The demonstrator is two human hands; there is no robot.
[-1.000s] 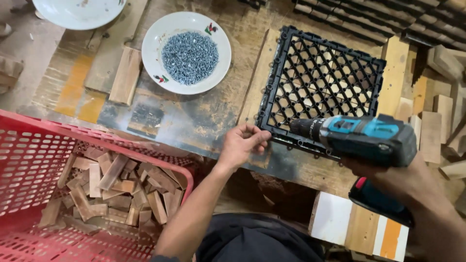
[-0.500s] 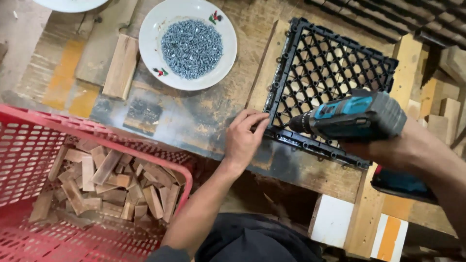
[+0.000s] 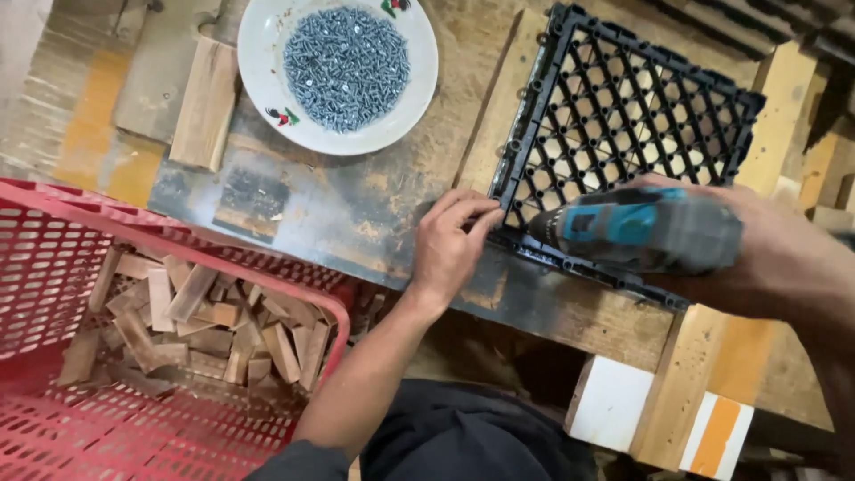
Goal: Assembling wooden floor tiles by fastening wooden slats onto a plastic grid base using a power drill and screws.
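Black plastic grid (image 3: 623,116) lies flat just beyond both hands, its near-left corner pinched by the left hand (image 3: 450,245) while the right hand (image 3: 757,258) grips a teal drill (image 3: 637,230) at that edge, fastening seemingly underway.

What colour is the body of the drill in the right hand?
Teal blue with dark grey parts, on the drill gripped by the right hand; seen in the head view.
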